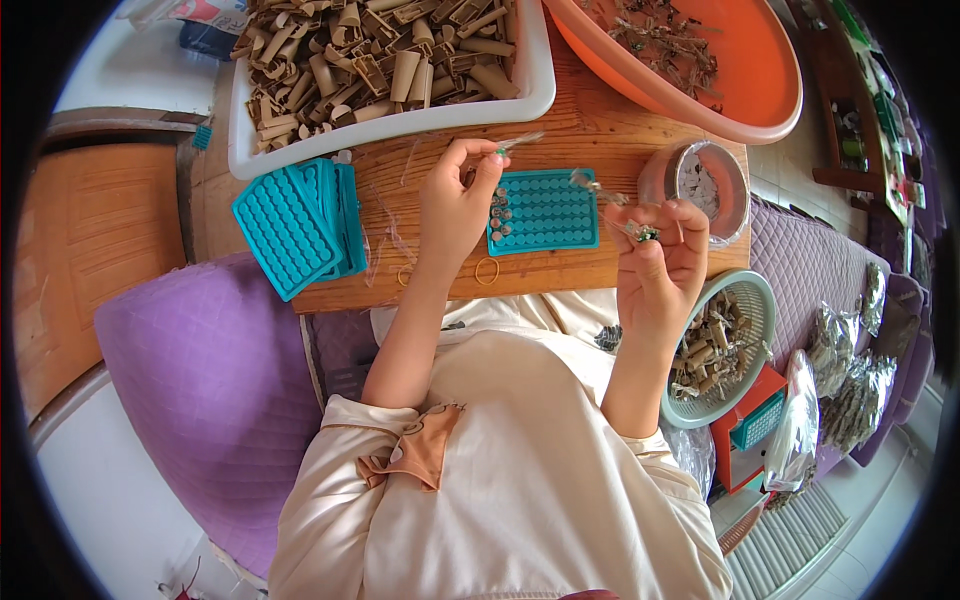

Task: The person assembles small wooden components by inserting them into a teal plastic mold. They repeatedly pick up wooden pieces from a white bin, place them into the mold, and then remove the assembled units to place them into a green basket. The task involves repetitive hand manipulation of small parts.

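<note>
My left hand is raised over the wooden table, thumb and forefinger pinching a tiny green piece with thin pale strands sticking out from it. To the right, my right hand holds a small green circuit board with fine wires between thumb and fingers. A blurred bit with wires hangs just beyond those fingertips. Between the hands lies a teal tray with rows of round pockets. Several small round metallic pieces sit along its left side.
A white bin of brown plastic shells and an orange basin stand at the back. Teal trays are stacked left. At right are a round tub and a grey-green basket of brown parts. A rubber band lies in front.
</note>
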